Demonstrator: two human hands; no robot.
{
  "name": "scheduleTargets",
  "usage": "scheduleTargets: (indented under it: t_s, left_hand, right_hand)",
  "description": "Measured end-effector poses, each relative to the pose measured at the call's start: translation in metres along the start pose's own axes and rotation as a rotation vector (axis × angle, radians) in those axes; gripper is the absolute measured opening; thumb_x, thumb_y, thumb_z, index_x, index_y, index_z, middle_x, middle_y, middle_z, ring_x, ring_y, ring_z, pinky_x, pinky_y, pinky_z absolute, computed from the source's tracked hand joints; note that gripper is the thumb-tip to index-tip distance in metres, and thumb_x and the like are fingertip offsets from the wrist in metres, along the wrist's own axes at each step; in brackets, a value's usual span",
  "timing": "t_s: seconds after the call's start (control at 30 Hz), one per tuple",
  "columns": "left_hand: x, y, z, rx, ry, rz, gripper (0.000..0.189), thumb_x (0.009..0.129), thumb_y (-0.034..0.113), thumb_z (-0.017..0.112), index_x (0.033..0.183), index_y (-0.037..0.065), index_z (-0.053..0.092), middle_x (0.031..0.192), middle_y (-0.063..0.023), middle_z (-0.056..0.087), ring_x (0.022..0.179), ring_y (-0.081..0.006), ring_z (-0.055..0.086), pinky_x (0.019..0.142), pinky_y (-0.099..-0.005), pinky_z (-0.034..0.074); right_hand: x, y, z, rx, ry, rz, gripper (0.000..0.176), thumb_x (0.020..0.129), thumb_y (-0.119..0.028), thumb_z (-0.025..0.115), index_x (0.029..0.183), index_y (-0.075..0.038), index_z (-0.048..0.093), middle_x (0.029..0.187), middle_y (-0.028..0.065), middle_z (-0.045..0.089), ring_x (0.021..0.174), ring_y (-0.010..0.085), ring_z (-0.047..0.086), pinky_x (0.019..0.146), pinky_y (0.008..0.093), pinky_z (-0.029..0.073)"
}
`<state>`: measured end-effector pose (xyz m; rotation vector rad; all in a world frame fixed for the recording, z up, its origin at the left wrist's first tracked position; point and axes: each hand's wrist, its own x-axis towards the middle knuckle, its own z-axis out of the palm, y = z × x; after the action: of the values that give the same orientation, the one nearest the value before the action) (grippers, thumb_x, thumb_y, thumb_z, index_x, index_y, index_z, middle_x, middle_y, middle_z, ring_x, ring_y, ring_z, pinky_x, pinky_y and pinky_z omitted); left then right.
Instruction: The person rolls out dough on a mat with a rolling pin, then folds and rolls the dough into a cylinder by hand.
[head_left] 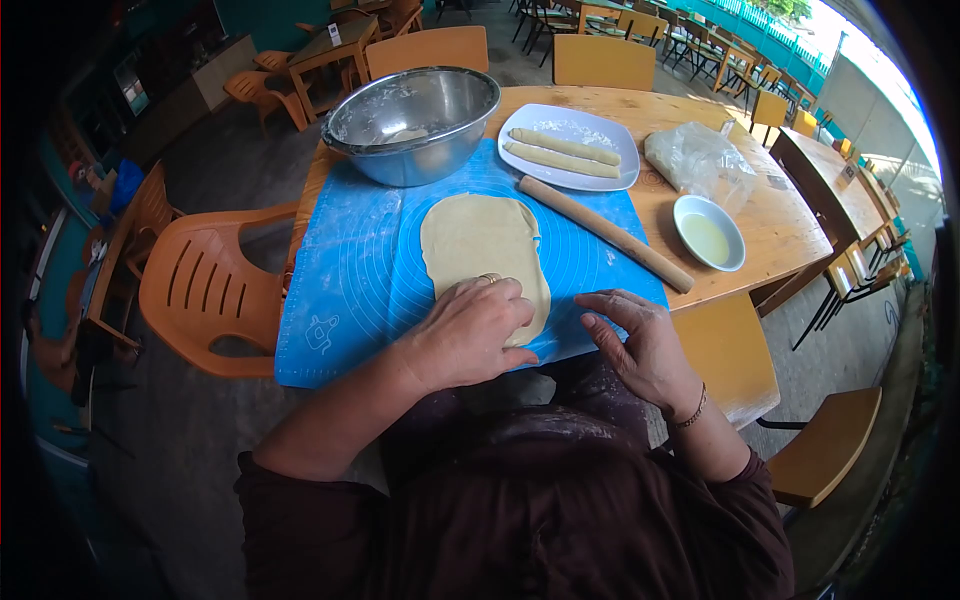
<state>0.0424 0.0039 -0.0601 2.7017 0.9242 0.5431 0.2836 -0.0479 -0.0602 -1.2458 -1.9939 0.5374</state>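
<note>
A flat, roughly oblong sheet of pale dough (478,238) lies on a blue silicone mat (345,270) marked with circles. Over the sheet's near end, my left hand (475,332) has its fingers curled down onto the dough, with the thumb by the near edge. The fingertips and part of that end are hidden under the hand. To the right of the dough, my right hand (645,350) is apart from it above the mat's near right part, fingers spread and holding nothing. A wooden rolling pin (605,233) rests diagonally beyond my right hand.
A metal bowl (415,160) with floury walls stands at the back left. Beside it, a white plate (615,128) carries two dough rolls (565,150). Farther right are a clear plastic bag (695,160) and a small bowl of pale liquid (708,240). An orange chair (215,285) adjoins the table's left side.
</note>
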Motion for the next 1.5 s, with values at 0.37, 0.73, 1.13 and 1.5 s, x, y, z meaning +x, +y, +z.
scheduleTargets:
  t_s: [0.37,0.73,1.13,1.5]
  left_hand:
    - [0.002,-0.015,0.007,-0.196,-0.025,-0.119,0.023,0.080,0.020,0.082,0.093,0.003,0.075,0.087,-0.0119,0.067,0.082,-0.0293,0.066,0.075,-0.0398,0.053]
    - [-0.003,-0.014,0.002,-0.201,0.028,-0.212,0.021,0.083,0.018,0.079,0.096,0.002,0.073,0.089,-0.0121,0.067,0.083,-0.0311,0.065,0.076,-0.0397,0.051]
    - [-0.056,0.014,0.026,0.132,0.430,0.008,0.017,0.078,0.009,0.081,0.092,0.003,0.073,0.089,-0.0083,0.064,0.091,-0.0276,0.061,0.085,-0.0405,0.047]
    - [-0.042,-0.016,0.012,-0.139,0.210,-0.071,0.023,0.072,0.018,0.088,0.087,0.007,0.074,0.090,-0.0065,0.069,0.090,-0.0268,0.064,0.083,-0.0385,0.048]
  right_hand:
    - [-0.014,-0.003,0.004,0.063,0.008,0.032,0.022,0.097,-0.013,0.065,0.113,0.000,0.071,0.108,0.0193,0.071,0.095,0.0388,0.069,0.081,0.0427,0.056]
    - [-0.012,0.003,0.036,-0.064,0.052,-0.189,0.021,0.097,-0.010,0.065,0.114,0.001,0.070,0.119,0.0197,0.068,0.108,0.0372,0.067,0.092,0.0433,0.053]
    - [-0.007,0.004,0.048,-0.227,0.017,-0.353,0.036,0.086,-0.017,0.075,0.119,-0.004,0.070,0.121,0.0189,0.057,0.116,0.0393,0.055,0.100,0.0472,0.047]
    - [0.026,0.014,0.054,-0.132,-0.061,-0.319,0.018,0.077,-0.016,0.081,0.092,-0.010,0.075,0.095,0.0085,0.058,0.096,0.0301,0.055,0.087,0.0412,0.046]
